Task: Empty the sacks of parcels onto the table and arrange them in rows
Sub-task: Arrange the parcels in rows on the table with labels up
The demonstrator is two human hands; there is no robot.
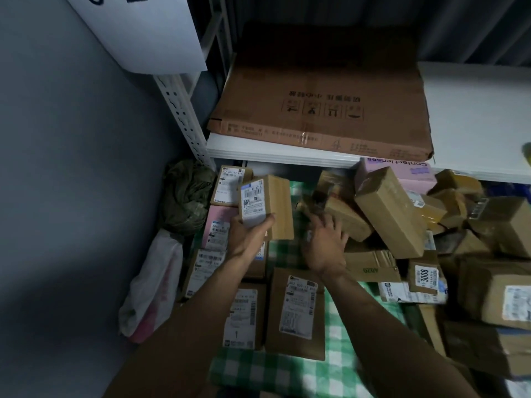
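My left hand (247, 237) grips a small brown parcel (270, 205) with a white label and holds it above the green checked tablecloth (287, 374). My right hand (324, 245) hovers with fingers spread beside a loose heap of brown parcels (390, 214) on the right; it holds nothing. Labelled parcels lie flat in rows at the left: a brown one (230, 185) at the back, a pink one (217, 228) in front of it, and flat boxes (296, 314) nearer to me.
A white shelf (287, 152) overhangs the table and carries a large flattened carton (321, 93). A crumpled green sack (186, 196) and a white sack (155, 285) lie at the table's left edge by the grey wall. A pink contact-lens box (413, 173) leans behind the heap.
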